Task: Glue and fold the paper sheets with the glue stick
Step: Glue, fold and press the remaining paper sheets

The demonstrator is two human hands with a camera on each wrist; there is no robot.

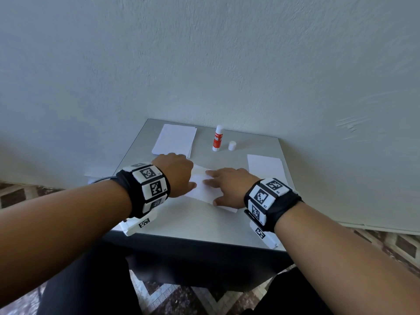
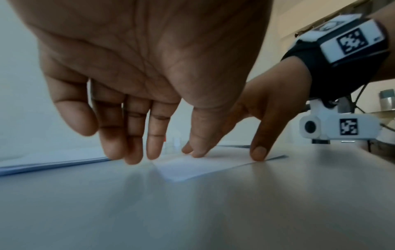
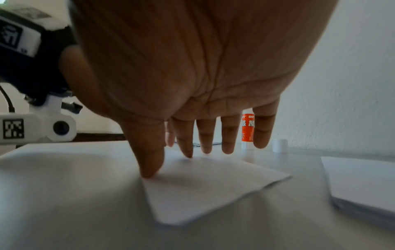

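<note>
Paper sheet [image 1: 205, 189] lying folded between both hands, mid-worktop [image 1: 181, 221].

Its long axis runs slantwise, from far-left under the left hand [image 1: 176, 175] to near-right under the right hand [image 1: 229, 186]. Both hands lie flat with straight fingers; the right thumb and forefinger press the sheet, the left fingertips [image 2: 132, 157] sit at its far-left end, neither gripping. Pressing the fold looks to be the step in hand. Glue stick [image 1: 217, 138] stands uncapped beyond, nearer the right hand.

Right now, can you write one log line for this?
step: pressing fold | left hand: open | right hand: open, on folded paper sheet | glue stick: upright, uncapped
</note>
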